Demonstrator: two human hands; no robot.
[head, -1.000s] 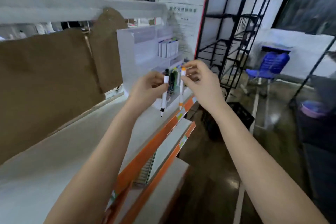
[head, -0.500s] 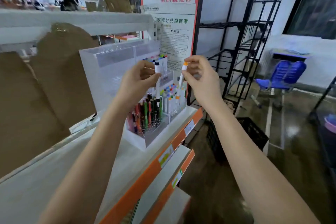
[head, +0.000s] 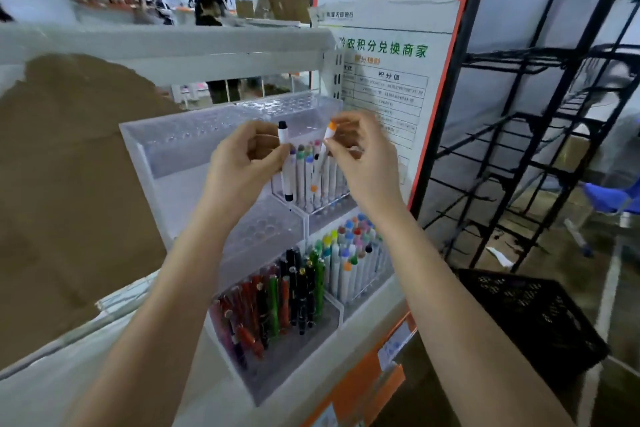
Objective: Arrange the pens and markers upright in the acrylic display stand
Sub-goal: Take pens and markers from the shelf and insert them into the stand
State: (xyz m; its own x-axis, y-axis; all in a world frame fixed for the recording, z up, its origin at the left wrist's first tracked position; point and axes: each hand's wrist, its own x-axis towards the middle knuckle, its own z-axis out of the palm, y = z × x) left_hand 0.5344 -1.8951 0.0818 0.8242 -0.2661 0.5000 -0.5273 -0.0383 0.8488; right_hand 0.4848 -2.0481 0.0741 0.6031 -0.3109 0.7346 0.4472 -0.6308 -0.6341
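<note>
The person stands at the shelf with both hands raised in front of the clear acrylic tiered display stand (head: pixel 162 149). The left hand (head: pixel 242 166) pinches a white marker with black caps (head: pixel 284 163) between thumb and curled fingers; this marker hangs nearly upright, its lower tip just below the fingers. The right hand (head: pixel 363 163) pinches a white marker with orange caps (head: pixel 322 156) near its top end, fingers closed on it. This marker is tilted: its top leans toward the right fingers and its lower tip points down and to the left, toward the other marker.

Directly behind and under both sets of fingers is the middle tier, where a row of white markers with coloured caps (head: pixel 311 177) stands upright. To the left of that row, below the left fingers, the holes look free. The left hand is nearer to them, and its marker already has the long axis vertical, so I judge it needs only to go down. The orange one must first be turned straight. Further below the fingers, dark, red and green pens (head: pixel 277 295) fill the lowest tier.
</note>
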